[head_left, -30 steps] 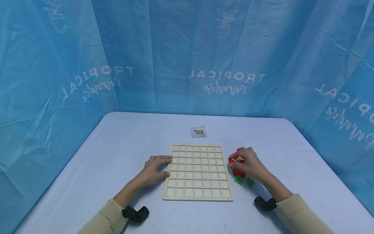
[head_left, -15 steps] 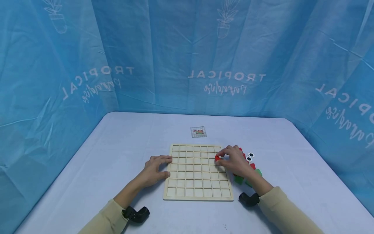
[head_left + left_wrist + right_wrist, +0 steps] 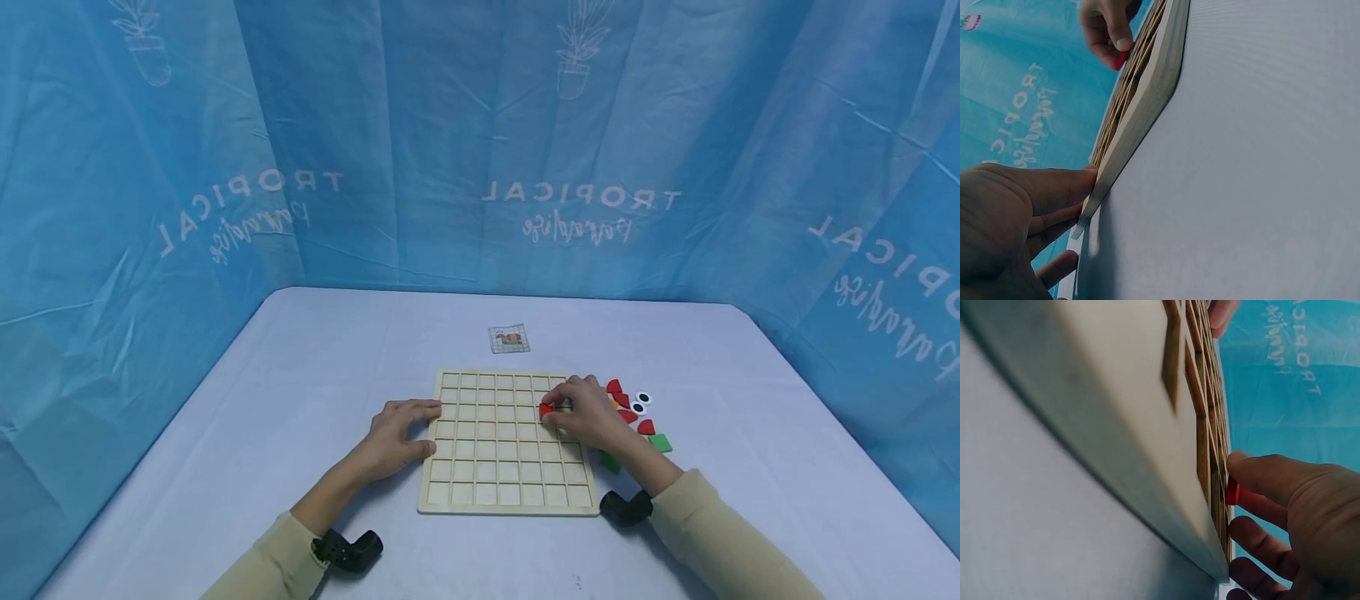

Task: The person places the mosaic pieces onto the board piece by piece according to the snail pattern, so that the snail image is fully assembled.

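A pale wooden grid board (image 3: 507, 510) lies on the table, its square cells bounded by thin raised strips. Over cells near the board's right side, my right hand (image 3: 588, 414) pinches a small red piece (image 3: 545, 411) between thumb and fingertips. The right wrist view shows that red piece (image 3: 1232, 491) at the grid's surface; whether it touches the cell floor is hidden. My left hand (image 3: 394, 435) has its thumb and fingers spread along the board's left edge, touching it. From the left wrist, the thumb (image 3: 1069, 187) lies against the board's rim.
Right of the board lie several loose pieces: red ones (image 3: 646, 427), green squares (image 3: 660, 442) and two white discs with black centres (image 3: 643, 398). A yellow bit is partly covered by my right hand. Behind the board lies a small picture card (image 3: 509, 338). Blue curtains (image 3: 480, 150) surround the white table (image 3: 360, 333).
My right hand has taken the red piece from the loose pile and moved left with it over the board, uncovering the white discs. The left hand stays at the board's edge.
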The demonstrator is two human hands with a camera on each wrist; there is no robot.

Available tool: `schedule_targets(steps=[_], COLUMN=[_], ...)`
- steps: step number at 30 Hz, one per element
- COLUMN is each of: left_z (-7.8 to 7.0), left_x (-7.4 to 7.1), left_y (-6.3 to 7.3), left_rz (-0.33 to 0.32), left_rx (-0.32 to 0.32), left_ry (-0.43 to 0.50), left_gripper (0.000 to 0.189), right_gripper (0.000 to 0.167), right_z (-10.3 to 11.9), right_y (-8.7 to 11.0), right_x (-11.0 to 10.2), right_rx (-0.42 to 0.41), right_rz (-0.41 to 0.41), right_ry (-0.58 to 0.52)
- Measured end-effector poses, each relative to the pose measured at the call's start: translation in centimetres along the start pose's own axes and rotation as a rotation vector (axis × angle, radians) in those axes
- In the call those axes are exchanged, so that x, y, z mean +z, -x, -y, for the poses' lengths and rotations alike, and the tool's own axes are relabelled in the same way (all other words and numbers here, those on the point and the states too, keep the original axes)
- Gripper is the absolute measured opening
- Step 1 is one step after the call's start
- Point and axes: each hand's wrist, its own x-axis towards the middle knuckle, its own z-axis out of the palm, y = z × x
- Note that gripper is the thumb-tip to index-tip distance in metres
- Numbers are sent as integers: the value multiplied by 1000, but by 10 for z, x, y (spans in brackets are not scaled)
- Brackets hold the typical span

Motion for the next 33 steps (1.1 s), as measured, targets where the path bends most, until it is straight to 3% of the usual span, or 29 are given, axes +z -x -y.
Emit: schedule_targets(steps=[23,33], left_z=[0,1], left_x=[-2,-1], left_y=[0,1], left_rz=[9,20], left_rx=[18,-26], left_ry=[-11,53], left_gripper=[51,53], right_gripper=[27,30], right_z=[0,-1], right_y=[-1,1], right_x=[3,-1], right_rx=[-47,-17], right_rz=[-1,8], right_ry=[51,39])
